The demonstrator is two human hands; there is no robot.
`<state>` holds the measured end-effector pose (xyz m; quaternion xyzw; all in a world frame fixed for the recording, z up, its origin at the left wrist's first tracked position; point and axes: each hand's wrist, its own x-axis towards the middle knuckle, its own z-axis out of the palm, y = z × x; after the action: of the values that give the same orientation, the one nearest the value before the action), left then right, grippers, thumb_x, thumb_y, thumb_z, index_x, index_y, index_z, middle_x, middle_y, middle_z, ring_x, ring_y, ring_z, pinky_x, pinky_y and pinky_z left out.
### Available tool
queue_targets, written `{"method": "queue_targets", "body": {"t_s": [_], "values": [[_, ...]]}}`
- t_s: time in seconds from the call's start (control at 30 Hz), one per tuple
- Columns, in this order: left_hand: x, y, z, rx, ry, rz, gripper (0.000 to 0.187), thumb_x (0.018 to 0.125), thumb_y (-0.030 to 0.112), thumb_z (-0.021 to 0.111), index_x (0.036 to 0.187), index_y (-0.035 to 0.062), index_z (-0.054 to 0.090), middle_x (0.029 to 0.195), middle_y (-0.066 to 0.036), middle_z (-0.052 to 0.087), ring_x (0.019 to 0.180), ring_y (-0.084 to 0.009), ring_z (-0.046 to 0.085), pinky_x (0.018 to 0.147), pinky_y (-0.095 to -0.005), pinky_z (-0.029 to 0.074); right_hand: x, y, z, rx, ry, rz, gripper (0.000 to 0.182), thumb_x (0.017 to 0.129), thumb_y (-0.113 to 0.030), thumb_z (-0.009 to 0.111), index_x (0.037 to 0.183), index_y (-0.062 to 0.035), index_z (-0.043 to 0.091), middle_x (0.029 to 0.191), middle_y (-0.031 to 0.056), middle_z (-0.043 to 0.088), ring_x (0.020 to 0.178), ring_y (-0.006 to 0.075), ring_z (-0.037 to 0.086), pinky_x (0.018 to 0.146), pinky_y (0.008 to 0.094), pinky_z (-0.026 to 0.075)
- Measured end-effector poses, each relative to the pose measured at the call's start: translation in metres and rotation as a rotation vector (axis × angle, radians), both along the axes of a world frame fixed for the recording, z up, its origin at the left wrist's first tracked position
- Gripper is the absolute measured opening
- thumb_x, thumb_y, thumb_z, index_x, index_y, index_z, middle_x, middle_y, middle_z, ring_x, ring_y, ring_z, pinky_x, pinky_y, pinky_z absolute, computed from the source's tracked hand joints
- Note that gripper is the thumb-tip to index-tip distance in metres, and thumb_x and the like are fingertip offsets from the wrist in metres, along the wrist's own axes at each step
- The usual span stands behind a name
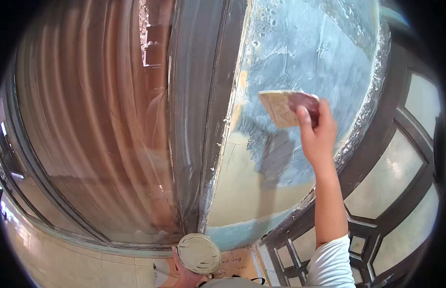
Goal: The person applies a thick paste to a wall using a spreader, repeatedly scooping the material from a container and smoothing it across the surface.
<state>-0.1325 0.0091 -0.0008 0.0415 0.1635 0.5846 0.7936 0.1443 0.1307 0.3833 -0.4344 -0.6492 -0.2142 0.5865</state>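
My right hand [318, 127] is raised in front of the wall, thumb and fingers pinching a reddish-brown putty spreader [283, 108]. Pale putty coats the spreader's face on its left part. Behind it, grey-blue filler [324, 62] covers the upper wall with streaky marks, and a beige stretch of wall [237, 187] shows lower down. Low at the bottom, my left hand [187, 277] grips a round disc with a pale, putty-smeared top [199, 253] by its left edge. Most of the left fingers are hidden beneath the disc.
Left of the wall stands a dark wooden frame [196, 96] with glass and a brown curtain [88, 110] behind it. A dark panelled door or gate [367, 192] is on the right. Printed cardboard [242, 261] lies on the tiled floor [79, 264].
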Motion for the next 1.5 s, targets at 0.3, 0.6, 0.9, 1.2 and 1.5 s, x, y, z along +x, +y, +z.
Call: {"method": "queue_targets", "body": {"t_s": [0.3,0.6,0.9,1.2,1.5], "values": [[-0.003,-0.001,-0.002,0.059,0.059,0.014,0.085,0.091,0.079,0.032,0.146,0.0163,0.046,0.146,-0.01,0.051,0.132,-0.0364,0.048,0.11,-0.0561,0.038,0.027,-0.02,-0.146,-0.608,0.1,0.184,0.025,0.09,-0.022,0.07,0.101,-0.0018,0.06,0.074,0.0127,0.06,0.065,0.0209,0.056,0.061,0.0343,0.047],[-0.006,0.0,-0.024,0.062,0.017,-0.015,0.085,0.091,0.079,0.031,0.146,0.0162,0.047,0.147,-0.011,0.05,0.132,-0.0376,0.048,0.11,-0.0573,0.039,0.039,-0.064,-0.363,-1.248,0.079,0.316,0.023,0.09,-0.015,0.068,0.109,-0.0039,0.061,0.086,0.0106,0.068,0.081,0.0152,0.065,0.071,0.0342,0.052],[-0.01,-0.009,-0.008,0.037,0.136,-0.023,0.087,0.09,0.08,0.032,0.145,0.0144,0.048,0.145,-0.011,0.052,0.131,-0.0385,0.049,0.107,-0.0577,0.041,0.032,-0.057,-0.341,-1.03,1.091,0.789,0.036,0.095,-0.008,0.066,0.128,-0.0069,0.052,0.109,0.0052,0.069,0.087,0.0111,0.066,0.066,0.0246,0.052],[-0.018,-0.024,-0.019,0.095,0.221,0.124,0.082,0.095,0.074,0.021,0.141,0.0134,0.051,0.14,-0.011,0.055,0.127,-0.0352,0.053,0.105,-0.0542,0.044,-0.008,-0.053,-0.384,-1.291,0.897,0.919,0.039,0.099,-0.018,0.064,0.134,-0.01,0.048,0.116,0.0039,0.066,0.092,0.0125,0.066,0.066,0.0279,0.055],[-0.013,-0.026,0.003,0.03,0.191,0.094,0.082,0.096,0.073,0.018,0.14,0.0121,0.051,0.137,-0.011,0.057,0.124,-0.0332,0.056,0.103,-0.0531,0.046,-0.032,-0.043,-0.354,-1.18,1.164,1.019,0.036,0.1,-0.01,0.058,0.133,-0.0088,0.044,0.122,0.0104,0.062,0.105,0.0276,0.068,0.083,0.0475,0.063]]}}
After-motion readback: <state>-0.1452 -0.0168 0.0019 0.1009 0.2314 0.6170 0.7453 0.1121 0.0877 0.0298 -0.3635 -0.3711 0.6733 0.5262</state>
